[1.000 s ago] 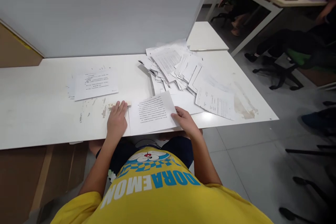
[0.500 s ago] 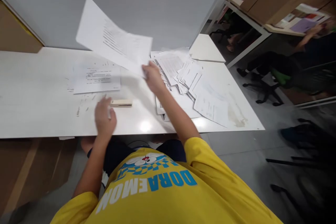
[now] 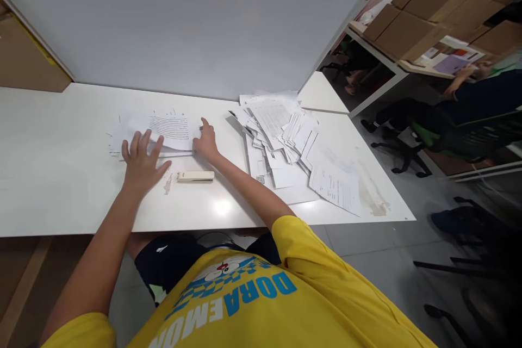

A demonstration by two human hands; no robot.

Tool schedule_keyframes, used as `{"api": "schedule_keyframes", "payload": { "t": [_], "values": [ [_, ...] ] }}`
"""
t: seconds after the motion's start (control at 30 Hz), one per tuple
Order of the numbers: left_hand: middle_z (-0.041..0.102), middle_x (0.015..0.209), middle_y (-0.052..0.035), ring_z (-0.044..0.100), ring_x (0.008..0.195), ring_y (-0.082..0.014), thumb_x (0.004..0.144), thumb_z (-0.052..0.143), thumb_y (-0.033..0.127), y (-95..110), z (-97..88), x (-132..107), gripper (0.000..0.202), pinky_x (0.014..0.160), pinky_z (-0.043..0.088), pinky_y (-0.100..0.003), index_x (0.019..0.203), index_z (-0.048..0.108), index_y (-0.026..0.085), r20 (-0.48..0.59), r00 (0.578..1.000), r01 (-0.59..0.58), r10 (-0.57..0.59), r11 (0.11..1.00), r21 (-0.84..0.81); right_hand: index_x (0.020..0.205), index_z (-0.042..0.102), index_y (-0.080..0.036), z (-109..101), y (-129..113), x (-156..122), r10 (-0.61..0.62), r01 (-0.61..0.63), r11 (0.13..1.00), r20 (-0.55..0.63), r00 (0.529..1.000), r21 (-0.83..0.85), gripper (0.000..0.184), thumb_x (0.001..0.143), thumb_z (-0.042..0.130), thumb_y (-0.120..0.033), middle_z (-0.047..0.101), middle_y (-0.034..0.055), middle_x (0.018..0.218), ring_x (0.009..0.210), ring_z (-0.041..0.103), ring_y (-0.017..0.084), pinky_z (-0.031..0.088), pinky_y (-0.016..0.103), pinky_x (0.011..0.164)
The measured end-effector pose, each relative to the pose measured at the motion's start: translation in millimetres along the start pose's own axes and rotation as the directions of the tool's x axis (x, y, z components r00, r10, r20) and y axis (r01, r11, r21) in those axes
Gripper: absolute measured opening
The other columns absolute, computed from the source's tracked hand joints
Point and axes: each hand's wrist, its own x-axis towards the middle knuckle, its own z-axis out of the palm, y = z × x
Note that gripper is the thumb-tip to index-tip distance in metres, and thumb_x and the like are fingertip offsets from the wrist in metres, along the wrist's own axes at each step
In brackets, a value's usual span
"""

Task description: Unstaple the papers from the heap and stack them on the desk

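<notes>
A small stack of printed sheets (image 3: 171,130) lies on the white table (image 3: 61,174) at centre left. My left hand (image 3: 141,160) rests flat on the stack's near left corner, fingers spread. My right hand (image 3: 206,140) touches the stack's right edge with fingers extended; whether it pinches the top sheet is unclear. A cream stapler (image 3: 195,176) lies on the table just in front of the stack, between my two arms, touched by neither hand.
A loose heap of printed papers (image 3: 285,136) covers the table's right half. A grey partition (image 3: 183,16) backs the table. Cardboard boxes (image 3: 424,16) sit on a desk at right, where another person's arm (image 3: 468,73) shows beside chairs.
My right hand carried a printed sheet from the table's front edge up and left, and laid it on the left stack. My left hand moved from the stapler onto the stack's left corner.
</notes>
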Motion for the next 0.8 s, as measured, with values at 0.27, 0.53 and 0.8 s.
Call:
{"api": "schedule_keyframes", "payload": {
  "t": [0.27, 0.53, 0.8],
  "values": [
    [0.049, 0.152, -0.0011, 0.024, 0.152, -0.0231, 0.098, 0.032, 0.054, -14, 5.1, 25, 0.055, 0.125, 0.007, -0.050, 0.133, 0.057, 0.020, 0.073, 0.996, -0.057, 0.060, 0.997, -0.046, 0.138, 0.049, -0.014, -4, 14, 17, -0.110, 0.098, 0.994, 0.279, 0.954, 0.056, 0.066, 0.073, 0.043, -0.003, 0.060, 0.0127, 0.134, 0.124, 0.057, 0.024, 0.042, 0.041, 0.112],
    [0.054, 0.147, -0.0117, 0.039, 0.144, -0.0298, 0.096, 0.044, 0.053, -17, 10.4, 27, 0.062, 0.121, 0.020, -0.057, 0.137, 0.053, 0.008, 0.026, 0.996, 0.088, -0.086, 0.994, -0.062, 0.137, 0.053, -0.024, -126, 23, -45, -0.320, 0.311, 0.947, 0.161, 0.934, 0.077, 0.045, 0.093, 0.044, -0.025, 0.052, 0.0055, 0.147, 0.137, 0.049, 0.024, 0.045, 0.042, 0.109],
    [0.058, 0.144, -0.0086, 0.047, 0.139, -0.0282, 0.090, 0.038, 0.057, -27, 19.4, 40, 0.062, 0.118, 0.034, -0.050, 0.124, 0.063, 0.012, 0.049, 0.998, 0.033, -0.030, 0.997, -0.075, 0.148, 0.043, -0.013, -282, 151, -146, 0.122, -0.297, 0.884, -0.436, 0.892, -0.361, 0.071, 0.088, 0.061, -0.046, 0.026, 0.0201, 0.163, 0.154, 0.013, 0.035, 0.019, 0.056, 0.122]
  ]
}}
